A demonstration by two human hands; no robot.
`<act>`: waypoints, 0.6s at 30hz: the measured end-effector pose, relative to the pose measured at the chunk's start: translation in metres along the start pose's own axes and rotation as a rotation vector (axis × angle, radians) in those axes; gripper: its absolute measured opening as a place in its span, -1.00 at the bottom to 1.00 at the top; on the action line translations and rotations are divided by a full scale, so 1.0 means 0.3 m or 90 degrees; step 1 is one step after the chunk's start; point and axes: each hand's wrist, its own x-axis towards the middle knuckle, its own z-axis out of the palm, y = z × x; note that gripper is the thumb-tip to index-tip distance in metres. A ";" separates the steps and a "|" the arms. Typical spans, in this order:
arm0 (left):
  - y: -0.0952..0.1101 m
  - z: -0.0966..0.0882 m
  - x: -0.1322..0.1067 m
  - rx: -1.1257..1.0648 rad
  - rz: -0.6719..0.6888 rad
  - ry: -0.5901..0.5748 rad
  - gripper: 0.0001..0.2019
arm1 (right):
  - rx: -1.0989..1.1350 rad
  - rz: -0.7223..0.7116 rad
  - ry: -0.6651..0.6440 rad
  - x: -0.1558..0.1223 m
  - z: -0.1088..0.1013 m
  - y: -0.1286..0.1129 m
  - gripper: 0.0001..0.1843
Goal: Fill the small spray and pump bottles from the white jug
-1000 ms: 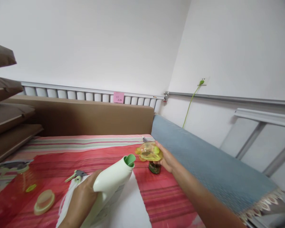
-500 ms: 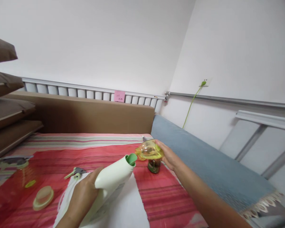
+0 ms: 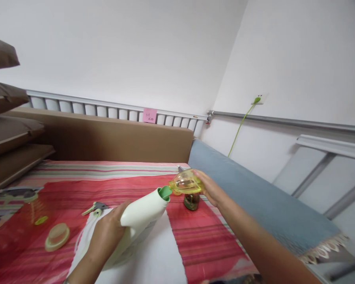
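My left hand (image 3: 108,230) is wrapped around a pale white-green bottle (image 3: 144,215), which leans to the right. Green shows inside the bottle's slanted opening (image 3: 165,192). My right hand (image 3: 211,188) grips a clear yellow bottle (image 3: 187,183) lying almost level, its narrow neck pointing left at that opening. Whether liquid is flowing, I cannot tell. Just below the yellow bottle stands a small dark bottle (image 3: 191,202), its upper part hidden. Left of my left hand lies a grey and green spray trigger (image 3: 96,208) beside a pale tube.
A white sheet (image 3: 162,256) lies on the red striped cloth (image 3: 201,236). At left are a round cream lid (image 3: 57,237) and a transparent container (image 3: 32,209). Brown cushions (image 3: 12,130) are stacked there. A blue padded bolster (image 3: 254,193) borders the right side.
The camera view has tilted slightly down, so the surroundings sit differently in the frame. Both hands keep their grips, with the yellow bottle's neck still at the pale bottle's opening.
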 end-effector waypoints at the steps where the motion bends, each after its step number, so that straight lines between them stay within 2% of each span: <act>1: 0.000 -0.001 -0.001 -0.001 0.002 -0.001 -0.52 | -0.010 -0.004 -0.002 0.000 -0.001 0.000 -0.67; 18: 0.019 -0.016 -0.003 -0.010 0.004 -0.005 -0.51 | -0.130 -0.037 0.008 0.006 -0.006 -0.016 -0.61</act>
